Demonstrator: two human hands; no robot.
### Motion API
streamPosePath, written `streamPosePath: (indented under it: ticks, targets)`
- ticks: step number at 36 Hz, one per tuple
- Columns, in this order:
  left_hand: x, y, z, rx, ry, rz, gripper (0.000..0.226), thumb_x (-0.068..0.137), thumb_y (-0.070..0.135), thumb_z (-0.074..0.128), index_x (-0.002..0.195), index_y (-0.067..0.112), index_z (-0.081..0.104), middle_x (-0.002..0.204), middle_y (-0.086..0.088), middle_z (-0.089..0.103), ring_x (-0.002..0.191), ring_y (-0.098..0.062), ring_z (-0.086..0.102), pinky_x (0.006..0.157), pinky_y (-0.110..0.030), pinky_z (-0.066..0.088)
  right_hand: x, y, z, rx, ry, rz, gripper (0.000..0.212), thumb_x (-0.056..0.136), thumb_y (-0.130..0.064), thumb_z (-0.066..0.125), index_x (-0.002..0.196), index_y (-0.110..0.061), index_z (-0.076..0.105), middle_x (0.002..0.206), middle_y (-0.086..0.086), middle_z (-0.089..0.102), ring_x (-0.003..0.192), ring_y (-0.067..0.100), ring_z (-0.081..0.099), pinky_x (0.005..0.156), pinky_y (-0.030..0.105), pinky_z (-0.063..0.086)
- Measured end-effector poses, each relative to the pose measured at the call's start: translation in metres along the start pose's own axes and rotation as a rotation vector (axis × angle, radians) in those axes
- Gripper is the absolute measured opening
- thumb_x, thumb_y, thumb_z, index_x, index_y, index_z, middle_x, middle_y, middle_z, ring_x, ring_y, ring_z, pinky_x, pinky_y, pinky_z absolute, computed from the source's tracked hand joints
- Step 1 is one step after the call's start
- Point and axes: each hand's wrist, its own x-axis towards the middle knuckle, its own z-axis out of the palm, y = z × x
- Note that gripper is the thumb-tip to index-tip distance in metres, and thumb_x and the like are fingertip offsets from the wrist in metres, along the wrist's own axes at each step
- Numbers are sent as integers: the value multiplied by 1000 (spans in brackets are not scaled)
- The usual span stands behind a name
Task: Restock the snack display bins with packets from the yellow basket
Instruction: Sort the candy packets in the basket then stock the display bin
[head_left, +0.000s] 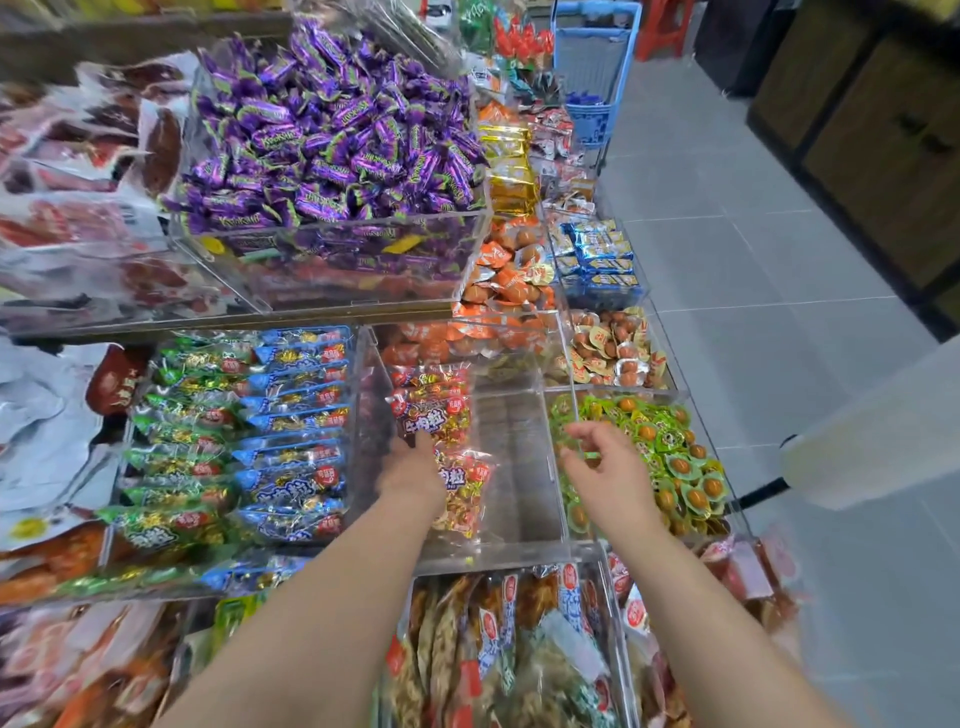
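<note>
Both arms reach forward into a clear plastic bin (519, 457) at the middle of the tiered snack display. Left hand (410, 467) lies on the red packets (441, 410) stacked along the bin's left side; its fingertips are buried among the wrappers, so a grip cannot be told. Right hand (610, 473) hovers over the bin's right wall, fingers loosely curled and apart, nothing in it. The right half of the bin shows bare plastic. Next bin to the left: rows of green packets (176, 431) and blue packets (296, 415). Next bin to the right: small green-wrapped rounds (680, 457). Above, on the upper tier, a heap of purple sweets (332, 130). A blue basket (592, 67) stands on the grey tiled floor (779, 260) at the far end of the display.
</note>
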Motion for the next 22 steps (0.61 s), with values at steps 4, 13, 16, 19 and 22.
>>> streamPosePath:
  ticks: [4, 13, 16, 19, 22]
  targets:
    - [5, 19, 0, 455, 99, 178, 98, 68, 13, 68, 144, 24, 8, 143, -15, 17, 134, -37, 20, 106, -48, 28, 4, -2, 6, -114, -9, -40, 35, 89, -22, 59, 123, -26, 55, 117, -13, 41, 119, 10, 39, 105, 28, 28]
    - [18, 24, 11, 452, -14, 280, 65, 77, 33, 72, 131, 18, 39, 130, -8, 51, 123, -26, 45, 110, -50, 23, 1, 7, 27, -99, -9, 5, 74, 94, -19, 52, 151, -28, 5, 149, -4, 19, 135, 17, 31, 104, 21, 24]
    - [23, 17, 13, 368, -40, 228, 73, 72, 38, 77, 128, 19, 36, 135, -9, 45, 125, -28, 42, 102, -43, 32, 0, 10, 34, -103, 11, 23, 72, 97, -16, 44, 151, -29, -2, 151, -1, 30, 133, 16, 39, 100, 24, 34]
    - [28, 13, 9, 329, -127, 177, 87, 64, 49, 83, 130, 16, 35, 137, -9, 44, 130, -29, 40, 103, -45, 32, 3, 12, 37, -99, 58, 75, 60, 97, -12, 43, 149, -23, 16, 145, 0, 42, 124, 17, 50, 96, 28, 45]
    - [32, 10, 8, 330, -159, 175, 95, 58, 55, 84, 131, 16, 38, 138, -6, 45, 131, -28, 38, 105, -47, 30, 2, 15, 38, -100, 99, 71, 47, 96, -10, 43, 140, -23, 34, 124, 0, 58, 96, 16, 61, 74, 23, 48]
